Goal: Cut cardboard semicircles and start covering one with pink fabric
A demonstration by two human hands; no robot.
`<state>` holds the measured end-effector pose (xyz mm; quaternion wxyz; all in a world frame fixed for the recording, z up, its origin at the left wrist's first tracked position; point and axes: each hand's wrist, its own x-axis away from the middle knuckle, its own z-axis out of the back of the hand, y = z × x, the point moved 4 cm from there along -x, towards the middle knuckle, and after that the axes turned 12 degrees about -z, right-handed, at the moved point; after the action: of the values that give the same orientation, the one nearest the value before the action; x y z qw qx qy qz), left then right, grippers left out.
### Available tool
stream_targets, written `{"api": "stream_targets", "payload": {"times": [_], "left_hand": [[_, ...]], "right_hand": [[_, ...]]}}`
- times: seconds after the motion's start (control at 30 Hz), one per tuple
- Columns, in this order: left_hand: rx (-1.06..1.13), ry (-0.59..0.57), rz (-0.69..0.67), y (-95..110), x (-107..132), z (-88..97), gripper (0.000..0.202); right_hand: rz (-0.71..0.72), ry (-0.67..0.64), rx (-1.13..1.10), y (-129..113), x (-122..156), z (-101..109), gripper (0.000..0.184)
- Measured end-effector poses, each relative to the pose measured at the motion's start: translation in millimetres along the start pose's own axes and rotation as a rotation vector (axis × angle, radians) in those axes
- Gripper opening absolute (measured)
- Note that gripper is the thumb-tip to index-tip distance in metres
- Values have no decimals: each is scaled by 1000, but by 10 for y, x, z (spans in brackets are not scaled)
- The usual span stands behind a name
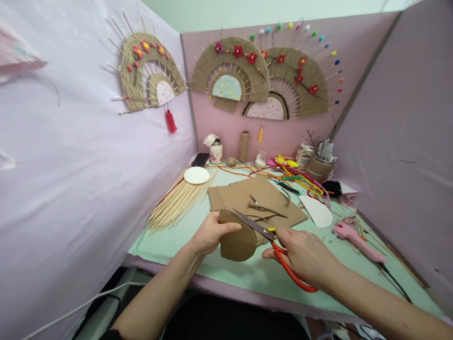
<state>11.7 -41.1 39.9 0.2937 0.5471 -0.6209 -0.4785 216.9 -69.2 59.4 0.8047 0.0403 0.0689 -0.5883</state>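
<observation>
My left hand [212, 232] grips a rounded piece of brown cardboard [238, 243] by its left edge, the thumb lying across its face. In my right hand [304, 252] is a pair of scissors [294, 275] with red handles and dark blades. The blades point left and lie along the upper edge of the held piece; whether they bite into it I cannot tell. Behind both hands, larger cardboard sheets [233, 193] lie on the table with thin brown offcuts [267, 209] on top.
Thin wooden sticks [177, 203] fan out at left under a white paper oval [197, 175]. At right lie a white paper piece [317, 211] and a pink glue gun [359, 241] with its cord. Coloured pipe cleaners [307, 177] spread at the back. Twine-wrapped fans [230, 61] hang on the wall.
</observation>
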Motion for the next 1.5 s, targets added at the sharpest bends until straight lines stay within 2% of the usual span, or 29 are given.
{"api": "stream_targets", "payload": {"times": [0.17, 0.37, 0.53, 0.7, 0.8, 1.03, 1.27, 1.4, 1.5], "left_hand": [[-24, -25, 12, -26, -10, -18, 36], [-52, -83, 49, -107, 14, -66, 33], [-76, -118, 48, -106, 10, -79, 32], [-84, -69, 34, -60, -36, -69, 37], [-91, -80, 12, -29, -53, -76, 37], [-172, -151, -27, 4, -38, -110, 35], [-113, -114, 59, -41, -33, -120, 35], [-66, -70, 87, -68, -66, -103, 38], [-44, -18, 100, -84, -88, -83, 40]], "right_hand": [[-36, -90, 8, 15, -4, 24, 38], [-36, -83, -46, -22, -11, 65, 38], [-77, -162, -9, 27, -9, 72, 37], [-160, -256, -259, 98, -31, 165, 29], [-162, -254, -306, 104, -37, 165, 33], [-107, -218, -190, 19, -16, 139, 35], [-137, -243, -100, -2, 9, 150, 35], [-187, -284, -242, 69, -29, 144, 31], [-227, -257, -348, 139, -69, 129, 24]]}}
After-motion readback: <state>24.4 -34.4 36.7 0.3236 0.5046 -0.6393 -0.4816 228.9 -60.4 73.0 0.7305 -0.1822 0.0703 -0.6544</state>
